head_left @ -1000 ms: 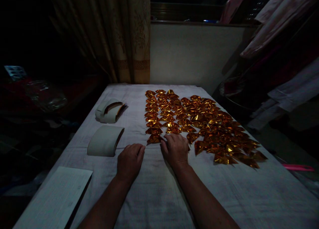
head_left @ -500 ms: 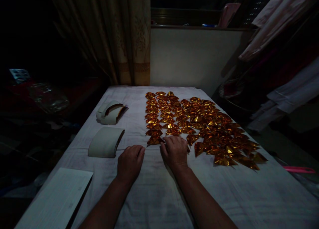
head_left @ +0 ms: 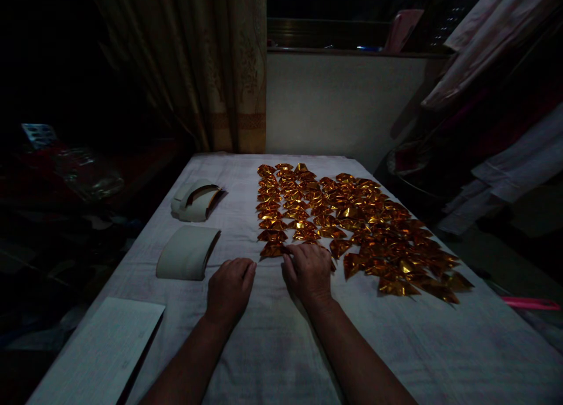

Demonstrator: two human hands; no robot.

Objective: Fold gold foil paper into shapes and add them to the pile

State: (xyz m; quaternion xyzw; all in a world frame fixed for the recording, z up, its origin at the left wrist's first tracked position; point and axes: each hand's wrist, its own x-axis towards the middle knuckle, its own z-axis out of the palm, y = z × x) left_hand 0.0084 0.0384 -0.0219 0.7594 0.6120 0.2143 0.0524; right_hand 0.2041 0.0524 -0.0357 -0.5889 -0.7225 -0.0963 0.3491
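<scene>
Many folded gold foil paper ingots (head_left: 271,223) lie on the white-covered table, in rows at the left and in a looser heap (head_left: 396,240) at the right. My right hand (head_left: 309,270) is at the near end of the second row, its fingers curled over a foil ingot (head_left: 333,266) that shows only at the hand's right edge. Its thumb and fingertips come close to the nearest ingot (head_left: 271,250) of the left row. My left hand (head_left: 231,287) rests on the cloth left of the rows, closed like a fist, with nothing visible in it.
Left of my hands lie a curved pale card piece (head_left: 188,253), more curved card with a dark edge (head_left: 193,201), and a flat pale box or board (head_left: 103,346). A curtain (head_left: 237,88) hangs behind the table (head_left: 264,346). Clothes (head_left: 519,158) hang at the right.
The whole view has shifted very slightly downward in the picture. Both hands and the foil ingots keep their places.
</scene>
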